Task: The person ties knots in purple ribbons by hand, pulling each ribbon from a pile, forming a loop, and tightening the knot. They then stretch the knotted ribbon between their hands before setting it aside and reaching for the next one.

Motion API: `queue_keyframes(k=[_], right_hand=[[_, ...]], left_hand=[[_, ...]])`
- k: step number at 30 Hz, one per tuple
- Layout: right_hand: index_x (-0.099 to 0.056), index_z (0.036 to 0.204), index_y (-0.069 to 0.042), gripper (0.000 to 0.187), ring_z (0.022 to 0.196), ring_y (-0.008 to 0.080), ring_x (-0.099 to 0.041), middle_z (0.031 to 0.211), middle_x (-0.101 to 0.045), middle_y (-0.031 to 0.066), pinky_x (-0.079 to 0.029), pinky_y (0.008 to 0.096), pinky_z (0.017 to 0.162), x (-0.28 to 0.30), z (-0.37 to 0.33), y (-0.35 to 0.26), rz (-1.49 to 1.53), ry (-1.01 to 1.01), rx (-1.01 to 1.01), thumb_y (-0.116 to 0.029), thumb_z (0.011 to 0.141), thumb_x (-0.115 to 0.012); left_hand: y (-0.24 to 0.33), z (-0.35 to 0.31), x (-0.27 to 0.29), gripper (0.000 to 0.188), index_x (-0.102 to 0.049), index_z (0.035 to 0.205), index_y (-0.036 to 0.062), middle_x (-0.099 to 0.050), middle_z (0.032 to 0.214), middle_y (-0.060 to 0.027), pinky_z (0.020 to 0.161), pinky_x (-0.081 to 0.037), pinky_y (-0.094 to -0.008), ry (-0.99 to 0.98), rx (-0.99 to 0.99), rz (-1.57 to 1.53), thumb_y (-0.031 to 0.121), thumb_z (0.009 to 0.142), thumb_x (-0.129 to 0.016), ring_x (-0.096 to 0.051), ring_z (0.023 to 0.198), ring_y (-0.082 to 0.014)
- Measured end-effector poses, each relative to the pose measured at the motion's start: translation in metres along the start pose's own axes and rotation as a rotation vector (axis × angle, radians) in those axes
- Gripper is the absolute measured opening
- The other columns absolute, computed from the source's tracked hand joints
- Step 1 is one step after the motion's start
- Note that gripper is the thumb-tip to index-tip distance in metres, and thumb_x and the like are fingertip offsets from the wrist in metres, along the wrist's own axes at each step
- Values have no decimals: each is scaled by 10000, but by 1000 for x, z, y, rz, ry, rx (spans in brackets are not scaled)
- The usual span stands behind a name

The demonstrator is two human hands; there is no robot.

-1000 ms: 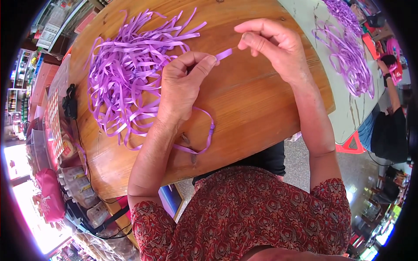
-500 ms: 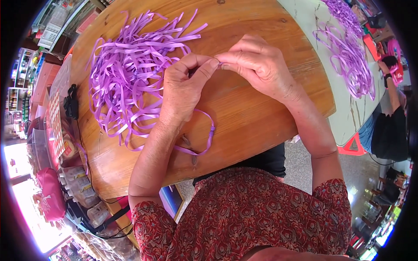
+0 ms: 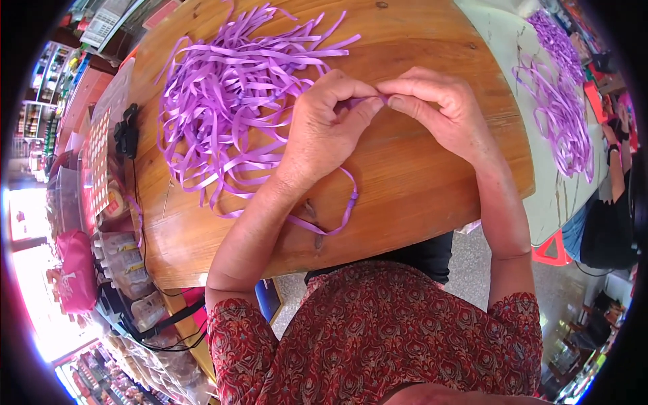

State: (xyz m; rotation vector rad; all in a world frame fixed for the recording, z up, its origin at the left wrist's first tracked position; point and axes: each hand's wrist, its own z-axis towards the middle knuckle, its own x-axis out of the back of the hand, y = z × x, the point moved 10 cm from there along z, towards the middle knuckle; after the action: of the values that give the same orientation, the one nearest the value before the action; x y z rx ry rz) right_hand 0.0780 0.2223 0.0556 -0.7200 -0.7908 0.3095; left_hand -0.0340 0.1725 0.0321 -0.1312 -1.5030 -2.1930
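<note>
Over the middle of the wooden table, my left hand (image 3: 329, 128) and my right hand (image 3: 442, 111) meet fingertip to fingertip. Between thumb and forefinger of each hand is pinched a narrow purple ribbon (image 3: 384, 100); only a short bit of it shows. Below my left wrist, a ribbon loop with a darker purple knot (image 3: 352, 196) lies on the tabletop; whether it belongs to the held ribbon cannot be seen. Beside my left hand spreads a large tangled heap of purple ribbons (image 3: 223, 101), some with similar darker bits.
The wooden table (image 3: 418, 196) has a rounded right edge. Beyond it, a pale table (image 3: 520, 135) bears more purple ribbons (image 3: 557, 128). A black device with a cable (image 3: 126, 131) sits at the left edge, near plastic containers (image 3: 125, 260). Another person's arm (image 3: 614, 162) shows at far right.
My fingertips have drawn slightly apart, and more of the purple ribbon shows between them. The whole view has shifted a little, so the tables appear further right.
</note>
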Motion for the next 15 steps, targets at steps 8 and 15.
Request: queue_keyframes(k=[8,15], right_hand=[[-664,939,-23,165,675,163,-559,747,-599,57,-436,266,573,2,-1,-19,-202,41,127,-5,775,-661],[-640,867,-8,78,678,153,-552,752,-591,52,-429,257,587,0,0,-8,-154,-44,28,-10,790,-650]], left_hand=[[-2,1,5,54,-675,821,40,-524,702,-16,545,-381,-236,15,22,-20,58,772,-689,-459,598,-91],[-4,3,3,40,-672,828,35,-563,746,7,632,-380,-219,-44,53,-29,50,794,-686,-487,699,-75]])
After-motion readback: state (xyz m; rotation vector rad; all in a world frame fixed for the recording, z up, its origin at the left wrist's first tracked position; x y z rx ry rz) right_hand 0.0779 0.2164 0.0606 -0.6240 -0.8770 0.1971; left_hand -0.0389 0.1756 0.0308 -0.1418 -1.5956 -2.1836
